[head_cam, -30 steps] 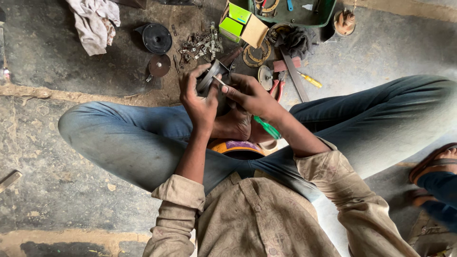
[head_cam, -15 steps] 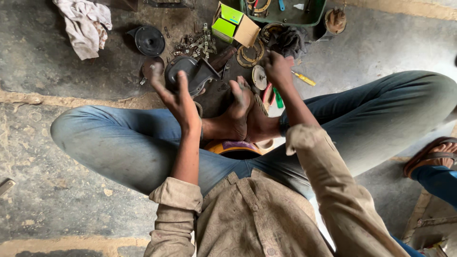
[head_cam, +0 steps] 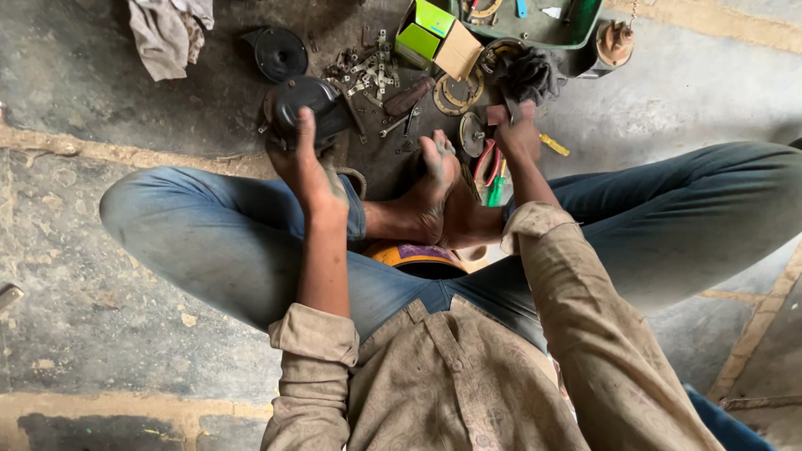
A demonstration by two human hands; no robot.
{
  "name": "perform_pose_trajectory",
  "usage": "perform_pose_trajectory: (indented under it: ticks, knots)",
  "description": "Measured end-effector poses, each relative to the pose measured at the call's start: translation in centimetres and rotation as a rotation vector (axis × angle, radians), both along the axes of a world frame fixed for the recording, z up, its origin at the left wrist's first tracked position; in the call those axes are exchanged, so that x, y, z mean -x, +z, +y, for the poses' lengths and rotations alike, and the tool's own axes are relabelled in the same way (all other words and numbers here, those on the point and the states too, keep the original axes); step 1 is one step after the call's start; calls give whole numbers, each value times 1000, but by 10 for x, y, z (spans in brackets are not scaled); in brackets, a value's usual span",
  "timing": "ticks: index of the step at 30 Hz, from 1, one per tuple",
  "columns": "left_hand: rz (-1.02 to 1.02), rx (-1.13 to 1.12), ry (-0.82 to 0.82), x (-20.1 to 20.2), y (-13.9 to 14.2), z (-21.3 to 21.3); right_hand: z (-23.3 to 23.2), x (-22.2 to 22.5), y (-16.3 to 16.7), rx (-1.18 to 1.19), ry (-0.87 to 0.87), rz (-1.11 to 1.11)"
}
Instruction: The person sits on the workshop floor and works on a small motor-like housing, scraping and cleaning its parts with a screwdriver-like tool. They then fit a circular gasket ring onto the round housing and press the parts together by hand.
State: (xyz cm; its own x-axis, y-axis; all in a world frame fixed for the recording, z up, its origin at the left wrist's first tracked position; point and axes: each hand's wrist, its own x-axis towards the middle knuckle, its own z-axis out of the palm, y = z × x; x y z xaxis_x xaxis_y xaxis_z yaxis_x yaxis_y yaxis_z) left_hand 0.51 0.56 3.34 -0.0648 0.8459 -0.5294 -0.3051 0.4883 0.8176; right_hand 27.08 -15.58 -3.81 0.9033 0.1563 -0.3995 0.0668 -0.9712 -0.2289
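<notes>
I sit cross-legged on a concrete floor with my bare feet (head_cam: 434,200) crossed in front of me. My left hand (head_cam: 305,163) reaches forward and left, fingers wrapped over a black round metal part (head_cam: 322,104) that rests on the floor. My right hand (head_cam: 518,138) stretches toward the pile ahead and pinches a small reddish-brown piece (head_cam: 499,114), just below a dark rag (head_cam: 526,75). A green-handled screwdriver (head_cam: 497,190) lies by my right foot, free of both hands.
Small metal parts (head_cam: 372,71) and ring gaskets (head_cam: 455,92) lie scattered ahead. A green-and-tan box (head_cam: 439,38) and a green tray (head_cam: 585,29) stand at the back. A black disc (head_cam: 280,52) and a grey cloth (head_cam: 167,29) lie far left.
My hands have separated. The left one carried the black round part out to the left and down to the floor. The right one let go of the screwdriver and reached forward to the pile.
</notes>
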Motion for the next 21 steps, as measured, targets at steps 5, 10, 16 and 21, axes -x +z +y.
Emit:
perform_pose_trajectory:
  ticks: [5,10,16,21]
  knots:
    - [-60,116,129,14,-12,11,38,23,9,-350,448,-357]
    - [-185,147,243,19,-13,14,88,47,5,-616,1018,16]
    - [-563,143,154,23,-24,14,124,53,2,-295,1259,-153]
    - [-411,121,178,24,-29,14,123,46,0,-149,1253,-114]
